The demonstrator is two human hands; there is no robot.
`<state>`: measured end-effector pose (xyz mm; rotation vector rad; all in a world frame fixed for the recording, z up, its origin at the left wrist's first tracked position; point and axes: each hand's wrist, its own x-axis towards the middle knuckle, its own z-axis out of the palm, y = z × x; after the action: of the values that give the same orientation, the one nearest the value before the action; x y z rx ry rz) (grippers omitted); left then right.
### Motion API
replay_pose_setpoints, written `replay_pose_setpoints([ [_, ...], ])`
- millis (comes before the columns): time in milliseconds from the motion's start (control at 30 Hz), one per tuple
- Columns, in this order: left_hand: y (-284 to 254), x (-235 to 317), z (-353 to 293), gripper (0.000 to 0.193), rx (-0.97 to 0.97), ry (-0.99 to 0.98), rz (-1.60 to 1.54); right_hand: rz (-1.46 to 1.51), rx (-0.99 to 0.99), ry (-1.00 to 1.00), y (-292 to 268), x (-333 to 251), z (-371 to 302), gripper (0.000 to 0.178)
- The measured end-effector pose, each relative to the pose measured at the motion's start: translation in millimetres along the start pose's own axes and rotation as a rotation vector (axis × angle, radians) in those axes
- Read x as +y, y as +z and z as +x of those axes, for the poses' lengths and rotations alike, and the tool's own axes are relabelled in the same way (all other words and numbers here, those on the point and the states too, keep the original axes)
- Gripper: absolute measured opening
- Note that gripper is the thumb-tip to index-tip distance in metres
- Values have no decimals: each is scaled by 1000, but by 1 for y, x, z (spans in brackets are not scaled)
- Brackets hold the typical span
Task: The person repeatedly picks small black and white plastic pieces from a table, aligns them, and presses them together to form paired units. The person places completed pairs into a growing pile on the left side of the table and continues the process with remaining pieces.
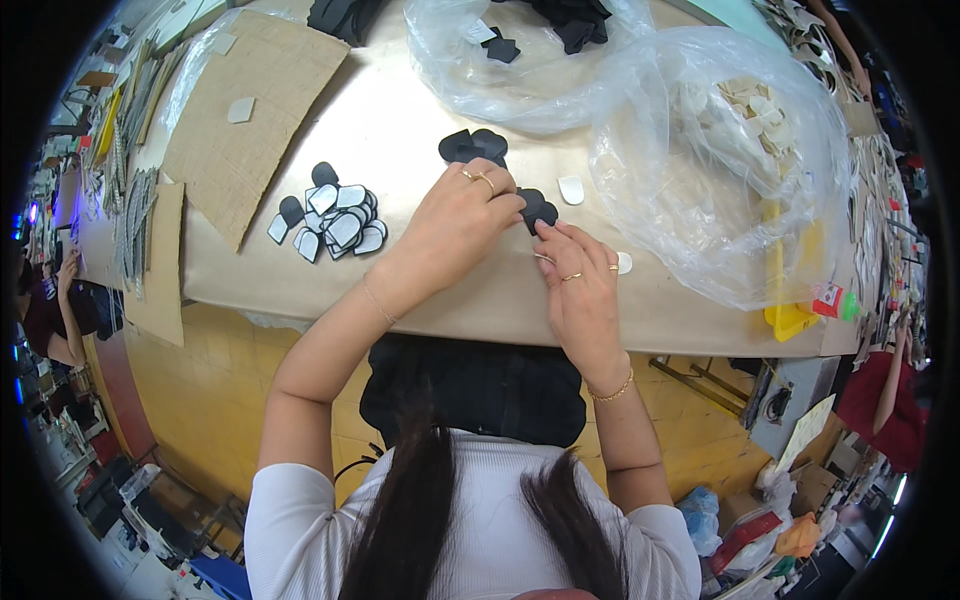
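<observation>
My left hand (pixel 462 222) is closed, its fingertips pinched at the left edge of some small black rounded pieces (pixel 538 207). From below, my right hand (pixel 582 285) grips the same black pieces between thumb and fingers. Just beyond my left hand lies a small cluster of loose black pieces (pixel 470 146). A white rounded piece (pixel 570 190) rests to the right of my fingers, and another white piece (pixel 625 263) shows partly beside my right hand. Left of my hands is a heap of black-edged white pieces (pixel 345 228).
A brown cardboard sheet (pixel 250 110) lies at the far left of the table (pixel 420 300). Clear plastic bags hold black pieces (pixel 575 35) at the back and pale pieces (pixel 755 125) at the right. A yellow tray (pixel 790 318) and a green-capped bottle (pixel 832 302) stand near the right edge.
</observation>
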<state>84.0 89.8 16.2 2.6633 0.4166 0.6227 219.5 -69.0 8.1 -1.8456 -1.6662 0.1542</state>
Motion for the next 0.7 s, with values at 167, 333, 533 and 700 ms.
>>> replay_pose_setpoints([
  [167, -2, -3, 5, 14, 37, -59, -49, -4, 3, 15, 1, -2, 0, 22],
  [333, -14, -2, 9, 7, 32, -644, -477, -9, 9, 32, 1, -6, 2, 23],
  [533, -33, 16, -3, 12, 267, -438, -501, 181, 87, 149, -9, -6, 5, 23],
  [700, -18, 56, -43, 11, -92, -419, -524, 664, 88, 448, -25, -11, -8, 20],
])
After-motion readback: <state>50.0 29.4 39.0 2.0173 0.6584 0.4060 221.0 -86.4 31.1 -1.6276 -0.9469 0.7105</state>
